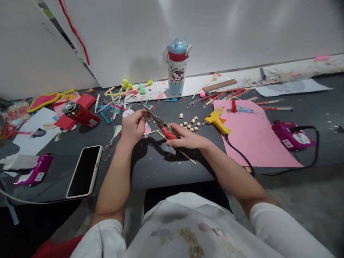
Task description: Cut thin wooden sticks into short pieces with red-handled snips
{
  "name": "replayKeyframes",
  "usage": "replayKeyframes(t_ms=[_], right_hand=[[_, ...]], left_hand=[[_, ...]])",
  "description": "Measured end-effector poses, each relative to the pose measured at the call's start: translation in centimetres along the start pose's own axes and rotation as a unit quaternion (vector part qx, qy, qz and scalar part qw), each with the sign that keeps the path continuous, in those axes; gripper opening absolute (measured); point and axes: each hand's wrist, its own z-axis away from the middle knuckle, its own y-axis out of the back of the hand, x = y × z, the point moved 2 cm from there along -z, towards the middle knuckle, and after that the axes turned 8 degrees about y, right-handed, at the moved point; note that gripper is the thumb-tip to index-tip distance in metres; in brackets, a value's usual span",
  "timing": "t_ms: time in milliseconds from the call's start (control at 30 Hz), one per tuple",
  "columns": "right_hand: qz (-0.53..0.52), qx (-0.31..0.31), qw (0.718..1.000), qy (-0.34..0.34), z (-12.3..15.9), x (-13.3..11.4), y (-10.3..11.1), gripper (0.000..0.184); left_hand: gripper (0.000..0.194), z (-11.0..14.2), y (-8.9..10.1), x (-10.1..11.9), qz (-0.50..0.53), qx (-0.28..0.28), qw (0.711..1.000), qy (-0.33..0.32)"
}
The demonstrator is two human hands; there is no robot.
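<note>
Table: dark grey, scattered with crumbs; I see a white wall (225, 32) behind it and pink paper (260, 136) at right.
Bottle: near the wall (177, 68), blue lid, red band; I cannot tell what it holds.
Can: red and dark (81, 115), beside red card (87, 102); its contents are out of my sight.
Writing: I read "CUTE" above the bottle's cartoon figure; the can's print is too blurred.
Pliers: red-handled (168, 132), above the table's middle, tips pointing to the left hand.
Right hand: closed around the pliers' handles (185, 137).
Left hand: fingers pinched narrow at the pliers' tips (134, 126); I cannot make out anything between them.
Wood bits: a loose group (192, 126) between the pliers and the yellow glue gun (218, 121).
Phone: dark screen up (84, 171), left of the arms.
</note>
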Motion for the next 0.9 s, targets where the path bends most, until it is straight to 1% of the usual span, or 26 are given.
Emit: replayKeyframes(t_ms=[100,200,267,333,400,500,567,633,700,900], right_hand=[[-0.004,0.008,1.000,-0.011,0.02,-0.05,-0.07,0.044],[0.040,0.041,0.998,-0.019,0.06,-0.14,-0.05,0.049],[0.073,0.062,0.995,-0.019,0.13,-0.21,0.01,0.052],[0.096,0.073,0.993,-0.016,0.21,-0.26,0.11,0.055],[0.105,0.072,0.992,-0.012,0.28,-0.31,0.22,0.057],[0.090,0.058,0.994,-0.006,0.33,-0.35,0.33,0.058],[0.077,0.047,0.996,-0.005,0.34,-0.37,0.35,0.059],[0.078,0.044,0.996,-0.003,0.34,-0.42,0.40,0.060],[0.090,0.043,0.995,-0.002,0.35,-0.51,0.48,0.060],[0.142,0.042,0.989,-0.001,0.36,-0.68,0.84,0.057]], left_hand=[[0.021,-0.01,-0.06,0.04,0.004,0.005,1.000,-0.001],[0.020,-0.15,-0.12,0.09,0.026,0.001,1.000,0.006],[0.021,-0.24,-0.15,0.03,0.052,-0.013,0.998,0.023],[0.022,-0.29,-0.18,-0.14,0.101,-0.038,0.992,0.059],[0.024,-0.27,-0.23,-0.33,0.168,-0.074,0.978,0.103],[0.031,-0.19,-0.34,-0.45,0.273,-0.127,0.940,0.159],[0.032,-0.13,-0.41,-0.44,0.331,-0.150,0.913,0.184],[0.030,-0.08,-0.50,-0.44,0.367,-0.160,0.895,0.199],[0.028,-0.04,-0.59,-0.50,0.375,-0.162,0.889,0.208],[0.018,0.01,-0.61,-0.58,0.363,-0.164,0.892,0.216]])
